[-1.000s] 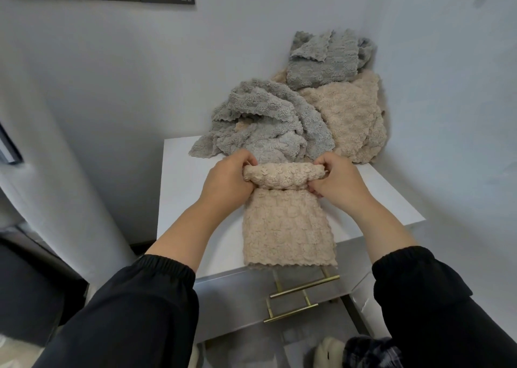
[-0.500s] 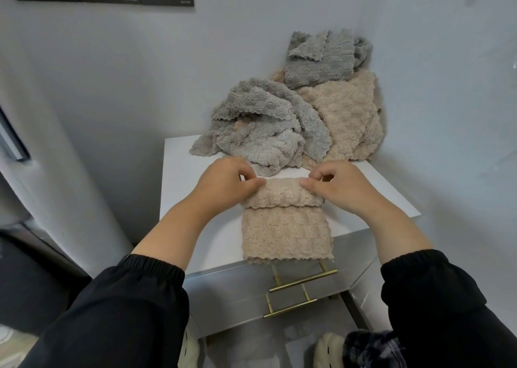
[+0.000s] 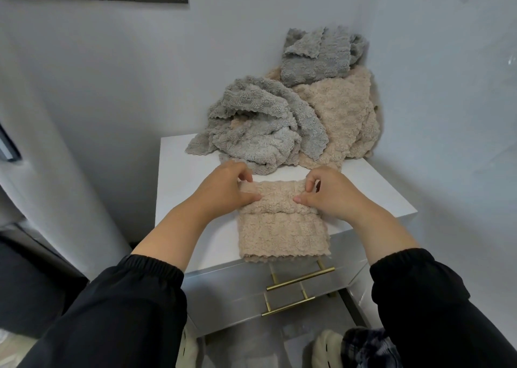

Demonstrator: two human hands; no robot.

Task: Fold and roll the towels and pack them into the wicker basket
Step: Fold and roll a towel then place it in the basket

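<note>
— What's nearest?
— Two gold drawer handles (image 3: 300, 279) below the white surface (image 3: 181, 177). The flat end of the beige towel (image 3: 282, 227) hangs just over its front edge.
— And the grip?
— The left hand (image 3: 223, 191) curls round the left end of the rolled part, thumb on top. The right hand (image 3: 333, 197) pinches the right end with bent fingers.
— Beyond?
— A loose heap of towels (image 3: 265, 127), grey and beige, against the corner walls.
</note>
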